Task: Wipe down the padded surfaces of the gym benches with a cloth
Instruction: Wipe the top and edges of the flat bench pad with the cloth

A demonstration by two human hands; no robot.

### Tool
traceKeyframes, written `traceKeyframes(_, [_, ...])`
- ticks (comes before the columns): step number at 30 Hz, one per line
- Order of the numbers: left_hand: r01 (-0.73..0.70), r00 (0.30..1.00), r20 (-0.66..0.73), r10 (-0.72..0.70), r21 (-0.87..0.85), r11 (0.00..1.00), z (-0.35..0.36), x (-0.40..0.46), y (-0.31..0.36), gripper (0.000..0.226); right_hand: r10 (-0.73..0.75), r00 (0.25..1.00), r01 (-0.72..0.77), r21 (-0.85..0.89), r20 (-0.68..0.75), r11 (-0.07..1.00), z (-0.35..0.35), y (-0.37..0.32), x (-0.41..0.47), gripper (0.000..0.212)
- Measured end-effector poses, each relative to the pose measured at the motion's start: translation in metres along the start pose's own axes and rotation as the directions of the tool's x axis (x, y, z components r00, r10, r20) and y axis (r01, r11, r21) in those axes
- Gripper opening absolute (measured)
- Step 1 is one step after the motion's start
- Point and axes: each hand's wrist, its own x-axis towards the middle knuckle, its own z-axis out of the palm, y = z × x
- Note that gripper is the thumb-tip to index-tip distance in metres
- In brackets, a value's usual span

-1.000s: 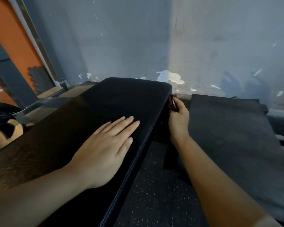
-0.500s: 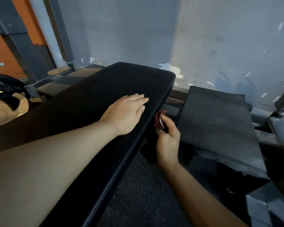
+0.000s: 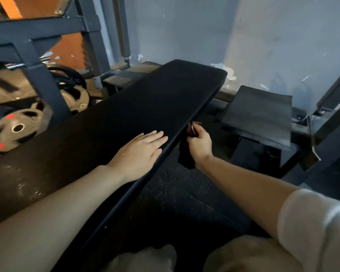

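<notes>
Gym — padded bench (image 3: 145, 107), weight plates (image 3: 16, 130)

You have no legible text, label, brand or number anywhere in this view. The weight plates (image 3: 18, 132) at left carry small red marks, but those are too blurred for you to read as characters
</notes>
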Motion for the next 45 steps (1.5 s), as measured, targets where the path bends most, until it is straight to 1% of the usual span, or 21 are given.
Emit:
traceKeyframes(3, [0.048, 0.998, 0.042, -0.049, 0.029, 0.998, -0.014, -0.043, 0.006, 0.047, -0.023, 1.0, 0.024, -0.046, 0.006, 0.999, 0.019, -0.008, -0.06, 0.053])
traceKeyframes(6, [0.091, 0.994, 0.056, -0.094, 0.043, 0.995, -0.022, -0.075, 0.011, 0.049, -0.034, 0.991, 0.045, -0.084, 0.126, 0.995, 0.025, 0.0, -0.117, 0.054])
traceKeyframes(8, [0.111, 0.993, 0.041, -0.114, 0.065, 0.992, -0.024, -0.096, 0.014, 0.051, -0.026, 0.985, 0.045, -0.109, 0.17, 0.993, 0.021, 0.001, -0.122, 0.057])
traceKeyframes(10, [0.141, 0.989, 0.033, -0.144, 0.096, 0.985, -0.027, -0.116, 0.018, 0.052, -0.008, 0.988, 0.027, -0.115, 0.157, 0.993, 0.017, -0.007, -0.111, 0.059])
traceKeyframes(13, [0.2, 0.979, 0.022, -0.205, 0.127, 0.971, -0.027, -0.14, 0.023, 0.054, -0.01, 0.987, 0.019, -0.05, 0.161, 0.999, 0.018, -0.016, -0.123, 0.056])
traceKeyframes(17, [0.246, 0.966, 0.064, -0.252, 0.093, 0.965, -0.025, -0.145, 0.027, 0.059, -0.09, 0.936, 0.104, -0.025, 0.341, 0.994, 0.017, -0.001, -0.186, 0.048])
traceKeyframes(18, [0.252, 0.963, 0.079, -0.259, 0.092, 0.963, -0.026, -0.142, 0.025, 0.059, -0.094, 0.939, 0.105, -0.015, 0.332, 0.994, 0.018, 0.001, -0.188, 0.047])
traceKeyframes(21, [0.266, 0.951, 0.135, -0.279, 0.107, 0.958, -0.032, -0.137, 0.023, 0.06, -0.049, 0.979, 0.044, 0.027, 0.198, 0.999, 0.017, -0.004, -0.166, 0.046])
traceKeyframes(23, [0.273, 0.943, 0.167, -0.289, 0.113, 0.956, -0.033, -0.136, 0.023, 0.061, -0.042, 0.985, 0.041, 0.011, 0.167, 0.999, 0.016, -0.006, -0.157, 0.046])
traceKeyframes(25, [0.279, 0.935, 0.194, -0.298, 0.116, 0.953, -0.035, -0.135, 0.022, 0.062, -0.065, 0.981, 0.069, -0.013, 0.183, 0.998, 0.02, -0.003, -0.172, 0.043])
traceKeyframes(27, [0.275, 0.932, 0.212, -0.294, 0.116, 0.955, -0.037, -0.137, 0.022, 0.062, -0.087, 0.96, 0.094, -0.014, 0.268, 0.995, 0.03, 0.001, -0.201, 0.033])
traceKeyframes(29, [0.259, 0.938, 0.209, -0.278, 0.111, 0.959, -0.037, -0.139, 0.022, 0.062, -0.056, 0.946, 0.061, -0.005, 0.32, 0.998, 0.039, 0.002, -0.222, 0.021])
traceKeyframes(30, [0.253, 0.943, 0.194, -0.269, 0.102, 0.962, -0.035, -0.14, 0.022, 0.062, -0.021, 0.959, 0.021, 0.005, 0.282, 1.0, 0.042, 0.002, -0.223, 0.018])
traceKeyframes(33, [0.263, 0.96, 0.095, -0.265, 0.036, 0.964, -0.03, -0.153, 0.022, 0.057, 0.044, 0.999, -0.044, 0.071, 0.007, 0.997, 0.043, -0.005, -0.201, 0.026])
traceKeyframes(34, [0.273, 0.961, 0.047, -0.274, 0.022, 0.962, -0.029, -0.163, 0.021, 0.054, 0.039, 0.998, -0.035, 0.091, -0.047, 0.995, 0.044, -0.009, -0.193, 0.03])
traceKeyframes(35, [0.28, 0.96, -0.001, -0.281, 0.022, 0.96, -0.03, -0.175, 0.019, 0.051, 0.04, 0.998, -0.034, 0.107, -0.057, 0.994, 0.047, -0.012, -0.191, 0.032])
traceKeyframes(37, [0.282, 0.959, -0.033, -0.28, 0.049, 0.958, -0.035, -0.199, 0.017, 0.046, 0.041, 0.999, -0.039, 0.115, -0.021, 0.993, 0.059, -0.015, -0.198, 0.033])
traceKeyframes(39, [0.258, 0.962, 0.065, -0.264, 0.089, 0.962, -0.048, -0.211, 0.016, 0.045, 0.021, 1.0, -0.021, 0.084, 0.001, 0.996, 0.071, -0.012, -0.216, 0.031])
traceKeyframes(42, [0.192, 0.958, 0.178, -0.223, 0.178, 0.965, -0.064, -0.218, 0.01, 0.045, -0.039, 0.993, 0.032, 0.07, 0.112, 0.997, 0.078, -0.003, -0.249, 0.028])
traceKeyframes(44, [0.178, 0.961, 0.177, -0.211, 0.184, 0.967, -0.061, -0.232, 0.007, 0.05, 0.017, 0.989, -0.036, 0.13, 0.145, 0.991, 0.078, -0.005, -0.257, 0.028])
traceKeyframes(45, [0.18, 0.969, 0.144, -0.202, 0.152, 0.972, -0.055, -0.241, 0.004, 0.052, 0.056, 0.993, -0.074, 0.174, 0.108, 0.982, 0.078, -0.007, -0.253, 0.028])
